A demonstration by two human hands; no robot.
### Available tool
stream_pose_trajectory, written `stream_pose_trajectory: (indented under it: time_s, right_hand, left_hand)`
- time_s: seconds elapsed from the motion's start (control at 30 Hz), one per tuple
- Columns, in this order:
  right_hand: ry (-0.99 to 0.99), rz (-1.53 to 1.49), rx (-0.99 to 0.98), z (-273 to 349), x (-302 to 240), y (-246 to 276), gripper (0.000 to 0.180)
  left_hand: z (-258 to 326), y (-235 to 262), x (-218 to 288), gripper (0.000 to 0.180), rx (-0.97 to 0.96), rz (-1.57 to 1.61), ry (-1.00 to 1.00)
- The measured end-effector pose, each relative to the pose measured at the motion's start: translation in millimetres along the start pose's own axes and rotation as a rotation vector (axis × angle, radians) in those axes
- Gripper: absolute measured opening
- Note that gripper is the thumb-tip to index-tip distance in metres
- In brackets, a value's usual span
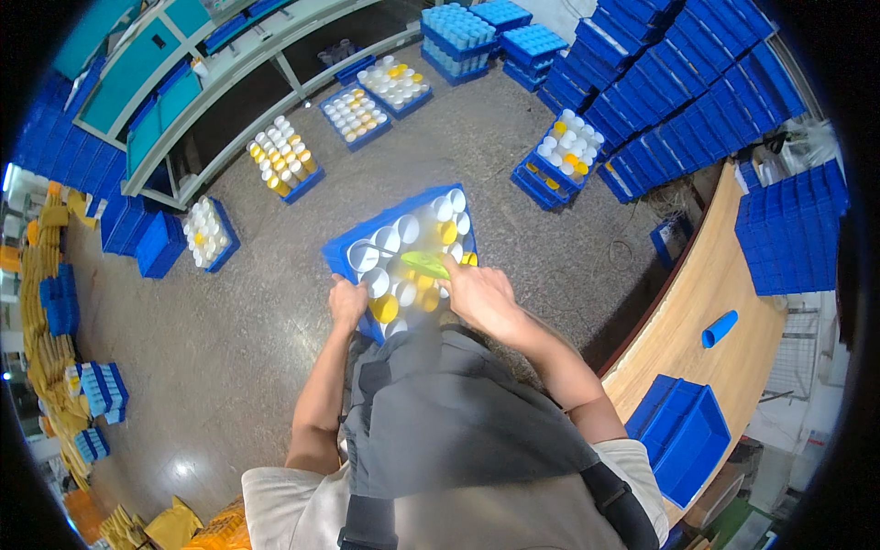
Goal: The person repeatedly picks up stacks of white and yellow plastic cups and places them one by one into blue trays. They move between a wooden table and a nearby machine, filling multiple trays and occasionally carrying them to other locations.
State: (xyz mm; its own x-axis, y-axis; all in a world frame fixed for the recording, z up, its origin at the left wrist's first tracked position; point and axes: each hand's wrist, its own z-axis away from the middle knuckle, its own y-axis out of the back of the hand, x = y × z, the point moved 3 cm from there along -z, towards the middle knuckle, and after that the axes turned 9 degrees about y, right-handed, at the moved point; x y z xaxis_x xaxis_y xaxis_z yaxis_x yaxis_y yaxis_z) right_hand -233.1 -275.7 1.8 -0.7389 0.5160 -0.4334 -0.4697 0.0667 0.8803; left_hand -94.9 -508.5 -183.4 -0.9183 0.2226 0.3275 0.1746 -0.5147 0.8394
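From the head camera I have both bare hands at a blue tray, which sits tilted in front of the body, above the grey floor; what bears it from below, I can't tell. White tubes and yellow tubes stand in it, open ends up. My left hand is at the tray's left side, its fingers gripping the rim. My right hand is over the tray's right part, its fingers wrapped around a lime-green tool, which lies across above the tubes; a thin shaft runs from it toward the white tubes at the left, though I can't make out whether the tip touches one. To my right, a wooden bench carries a blue cylinder on its side and, nearer the body, blue bins. Beyond, blue crates stand stacked high.
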Motion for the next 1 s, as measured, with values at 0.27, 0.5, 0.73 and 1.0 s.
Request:
stream_pose_trajectory:
  time_s: [0.27, 0.5, 0.73, 1.0]
  right_hand:
    - [-0.014, 0.035, -0.093, 46.2, 10.3, -30.0, 0.027]
    - [0.004, 0.0, -0.12, 59.0, 16.0, -74.4, 0.026]
    - [-0.155, 0.126, -0.019, 44.7, 70.7, -60.5, 0.026]
    - [-0.282, 0.143, 0.029, 8.4, 120.7, -40.4, 0.03]
  left_hand:
    - [-9.8, -3.6, -23.1, 0.071, 0.064, 0.083, 0.007]
    - [-30.4, -16.9, -64.5, 0.059, 0.005, 0.12, 0.146]
    - [-8.7, -10.4, -108.5, 0.036, 0.047, 0.396, 0.161]
    - [30.1, 10.4, -134.4, 0.029, -0.065, 0.662, 0.145]
